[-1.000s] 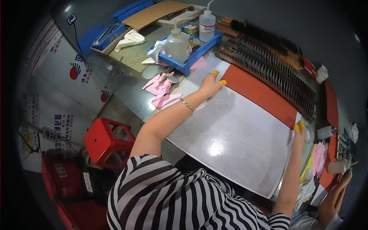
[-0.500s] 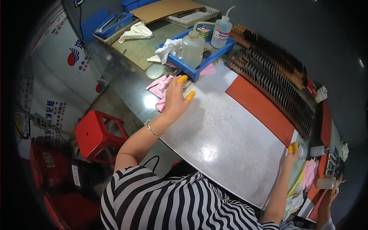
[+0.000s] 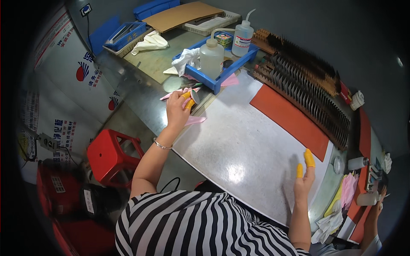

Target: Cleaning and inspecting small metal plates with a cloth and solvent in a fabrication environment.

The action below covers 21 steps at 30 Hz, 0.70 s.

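Note:
My left hand point(image 3: 176, 110), with yellow finger cots on its fingertips, pinches a small round grey disc with a pale rim point(image 3: 195, 97). Its exact kind is too small to tell. Beside and beneath that hand lies a crumpled pink cloth point(image 3: 196, 120), partly hidden by the hand. My right hand point(image 3: 303, 181) hovers over the right part of the pale work sheet point(image 3: 230, 141), holding nothing. Two of its fingers wear yellow cots and point up, apart from each other. An orange-red mat point(image 3: 288, 119) lies beyond it.
Past my left hand stands a blue tray point(image 3: 217, 83) with squeeze bottles point(image 3: 211, 57) and a white cloth. Wooden racks of upright dark pieces point(image 3: 307, 91) line the far right. A clear round dish point(image 3: 338, 164) sits right of my right hand. Another person's hand point(image 3: 376, 209) shows at the right edge.
My left hand has drawn back slightly from the blue tray and now shows the disc in its fingers. The right hand has moved left off the mat's corner, its fingers spreading.

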{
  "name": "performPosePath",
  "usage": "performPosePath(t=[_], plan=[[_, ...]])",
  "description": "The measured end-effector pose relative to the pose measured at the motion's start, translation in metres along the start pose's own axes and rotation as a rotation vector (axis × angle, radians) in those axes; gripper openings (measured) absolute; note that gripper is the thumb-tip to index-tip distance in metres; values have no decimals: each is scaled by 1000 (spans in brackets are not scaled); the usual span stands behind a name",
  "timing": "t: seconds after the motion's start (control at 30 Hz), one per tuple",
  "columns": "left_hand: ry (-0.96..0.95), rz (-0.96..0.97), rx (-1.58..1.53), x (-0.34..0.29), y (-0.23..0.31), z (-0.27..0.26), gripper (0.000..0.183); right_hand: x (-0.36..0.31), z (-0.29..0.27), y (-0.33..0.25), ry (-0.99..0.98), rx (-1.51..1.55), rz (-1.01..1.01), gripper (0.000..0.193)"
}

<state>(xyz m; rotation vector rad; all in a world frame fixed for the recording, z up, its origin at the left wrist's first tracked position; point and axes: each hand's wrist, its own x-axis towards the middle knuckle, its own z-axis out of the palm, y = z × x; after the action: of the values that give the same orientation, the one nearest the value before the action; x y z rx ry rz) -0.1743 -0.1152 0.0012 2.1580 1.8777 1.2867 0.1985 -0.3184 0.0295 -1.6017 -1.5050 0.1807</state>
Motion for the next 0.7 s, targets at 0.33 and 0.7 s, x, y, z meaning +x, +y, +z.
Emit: performPosePath(t=[0.33,0.7], plan=[[-778,-36,-1374,-41,132,-9,25,36,75,-74,-330,331,-134,52],[-1116,161,-1108,-71,208,28,16,-1,23,-45,-250,916,277,44]])
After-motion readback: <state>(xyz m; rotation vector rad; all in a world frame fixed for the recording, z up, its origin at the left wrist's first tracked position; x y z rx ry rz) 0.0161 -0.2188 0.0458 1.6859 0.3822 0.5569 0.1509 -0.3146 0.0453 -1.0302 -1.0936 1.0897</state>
